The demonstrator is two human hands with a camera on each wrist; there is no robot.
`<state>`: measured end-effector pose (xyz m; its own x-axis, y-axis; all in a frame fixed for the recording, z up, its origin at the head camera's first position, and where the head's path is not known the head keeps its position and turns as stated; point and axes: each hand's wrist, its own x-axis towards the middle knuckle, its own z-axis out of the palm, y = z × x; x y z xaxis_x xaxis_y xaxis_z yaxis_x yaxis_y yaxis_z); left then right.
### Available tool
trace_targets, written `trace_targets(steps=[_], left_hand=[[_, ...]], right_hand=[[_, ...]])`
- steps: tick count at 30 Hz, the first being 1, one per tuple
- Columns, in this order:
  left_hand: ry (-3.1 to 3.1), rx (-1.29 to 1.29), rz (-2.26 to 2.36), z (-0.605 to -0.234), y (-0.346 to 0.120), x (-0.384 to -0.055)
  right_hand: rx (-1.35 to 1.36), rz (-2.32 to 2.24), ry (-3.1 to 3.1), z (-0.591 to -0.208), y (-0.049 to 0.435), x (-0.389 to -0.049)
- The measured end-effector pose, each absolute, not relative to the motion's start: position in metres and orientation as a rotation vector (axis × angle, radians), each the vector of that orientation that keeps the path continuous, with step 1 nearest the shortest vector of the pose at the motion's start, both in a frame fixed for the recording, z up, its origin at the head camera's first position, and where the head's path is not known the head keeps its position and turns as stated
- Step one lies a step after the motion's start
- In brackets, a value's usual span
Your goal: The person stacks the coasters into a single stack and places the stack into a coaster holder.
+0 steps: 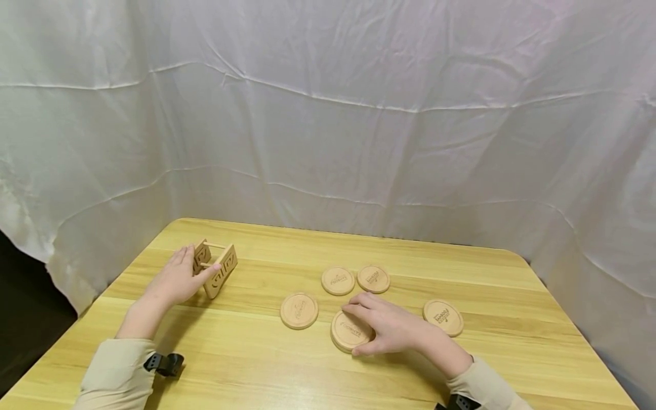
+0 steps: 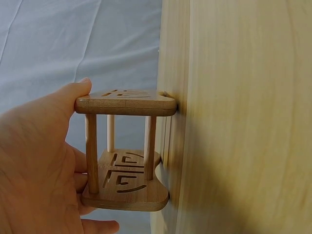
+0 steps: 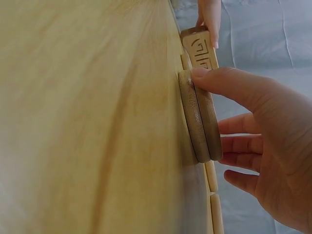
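Observation:
At the table's left, my left hand (image 1: 174,279) grips a small wooden coaster holder (image 1: 224,273), its thumb on one carved side panel and its fingers at the other. Thin posts (image 2: 91,153) join the two panels. The holder stands on the table. My right hand (image 1: 393,326) pinches the upper round wooden coaster (image 1: 348,329) of a stack of two, thumb at the near edge, fingertips at the far edge. In the right wrist view the lower coaster (image 3: 191,117) lies flush beneath the upper one.
Other coasters lie flat on the wooden table (image 1: 246,364): one to the left (image 1: 299,311), two side by side behind, a left one (image 1: 338,281) and a right one (image 1: 373,279), and one beyond the right forearm (image 1: 443,318). A pale curtain (image 1: 359,142) hangs behind.

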<state>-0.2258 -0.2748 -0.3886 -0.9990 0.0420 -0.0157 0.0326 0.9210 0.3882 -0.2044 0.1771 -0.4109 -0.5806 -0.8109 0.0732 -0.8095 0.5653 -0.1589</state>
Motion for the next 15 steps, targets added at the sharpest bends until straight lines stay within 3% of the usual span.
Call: trace_targets(steps=[15], left_hand=[[3.053,0.057,0.636,-0.3881,-0.2735,-0.2254]], right_hand=[[-1.378,-0.315,2.781,-0.4069,0.1806,-0.2015]])
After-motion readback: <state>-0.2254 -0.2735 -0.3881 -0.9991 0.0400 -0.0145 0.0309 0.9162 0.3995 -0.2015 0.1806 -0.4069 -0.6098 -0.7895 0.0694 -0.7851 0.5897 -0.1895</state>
